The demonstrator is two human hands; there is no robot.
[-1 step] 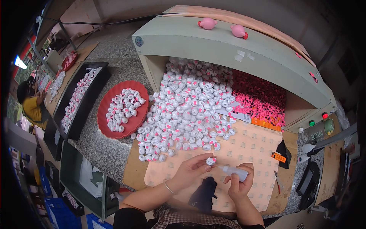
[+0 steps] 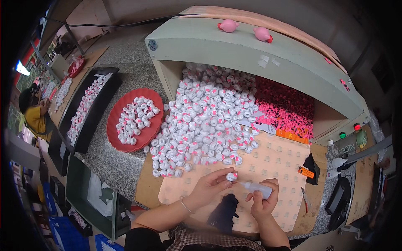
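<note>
The left hand (image 2: pixel 208 189) pinches a small white-and-pink piece (image 2: pixel 231 177) just left of the squeeze bottle (image 2: pixel 256 189) gripped in the right hand (image 2: pixel 264 201), its nozzle lying leftward, touching the piece.

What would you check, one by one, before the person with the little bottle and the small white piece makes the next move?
1. Left hand grips the small white-and-pink piece at its fingertips: ok.
2. Right hand holds the small squeeze bottle: ok.
3. Bottle tip points at the piece: ok; whether it touches, cannot tell.
4. Pile of white-and-pink pieces lies close ahead of the hands: ok.
5. Red round tray with more pieces sits on the left, within view: ok.
6. Liquid left in the bottle: cannot tell.
</note>
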